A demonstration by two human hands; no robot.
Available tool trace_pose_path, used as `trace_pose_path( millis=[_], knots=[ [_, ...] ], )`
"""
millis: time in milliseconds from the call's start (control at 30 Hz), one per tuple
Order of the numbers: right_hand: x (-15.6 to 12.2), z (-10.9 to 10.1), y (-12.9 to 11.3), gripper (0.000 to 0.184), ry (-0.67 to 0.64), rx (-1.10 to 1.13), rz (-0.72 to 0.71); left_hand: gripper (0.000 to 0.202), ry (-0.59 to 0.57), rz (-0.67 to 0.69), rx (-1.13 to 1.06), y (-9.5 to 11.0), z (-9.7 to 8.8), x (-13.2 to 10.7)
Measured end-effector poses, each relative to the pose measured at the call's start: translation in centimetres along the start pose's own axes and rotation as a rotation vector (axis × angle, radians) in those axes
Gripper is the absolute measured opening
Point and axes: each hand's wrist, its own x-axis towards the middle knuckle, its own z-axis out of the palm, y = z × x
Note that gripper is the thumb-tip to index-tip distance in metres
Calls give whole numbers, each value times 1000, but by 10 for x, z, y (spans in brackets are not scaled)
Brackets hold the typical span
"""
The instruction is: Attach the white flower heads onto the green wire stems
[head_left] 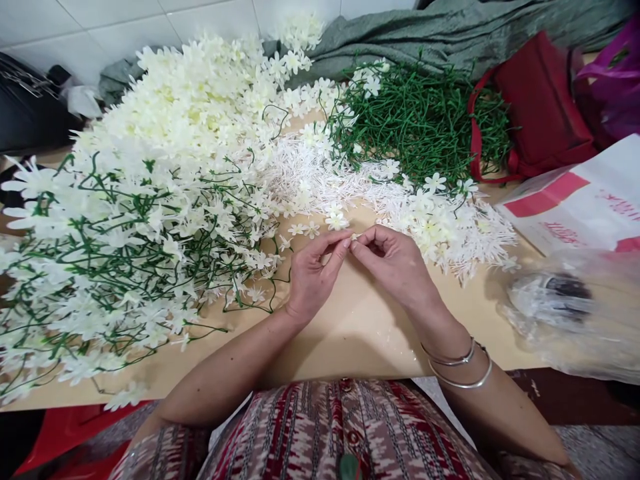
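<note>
Nearest: one patterned shirt [295, 433] and, below the table's left edge, one red item [65, 433], partly seen. Two silver bangles [470, 385] on the right wrist.

Hands: two. Left hand [313, 273]: thumb and forefinger pinched on one pale bit [355, 237]. Right hand [397, 267]: thumb and forefinger pinched at the same bit, opposite the left. The bit sits between the two sets of fingertips, above the table [350, 333]; too small to identify.

To the left, one heap of flowered stems [150, 247], overlapping, count not possible. To the right, one clear plastic bag [545, 300] around one dark object, and behind it one white paper bag [590, 200] with red print.

Just beyond the fingers, several loose blossoms [336, 219] beside one spread of white strands [300, 173], too many to count.

Farther: one blossom pile [190, 100] at left, one green stem pile [415, 127] at right, both uncountable. Three more bags: one red [545, 100], one purple [617, 80], one black [30, 107]. At the back, grey-green cloth [385, 43] and one tiled wall [125, 20].
</note>
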Motion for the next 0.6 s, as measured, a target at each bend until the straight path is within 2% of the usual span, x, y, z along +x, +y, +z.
trace_pose_path(
  millis=[167, 433, 600],
  knots=[
    [1, 2, 2, 18, 76, -70, -123, 21, -5, -80, -80, -4, 0, 1],
    [5, -1, 10, 18, 27, 3, -115, 18, -33, -44, -80, -4, 0, 1],
    [5, 3, 11, 14, 79, 21, -190, 18, -28, -64, -90, -3, -2, 2]
  ],
)
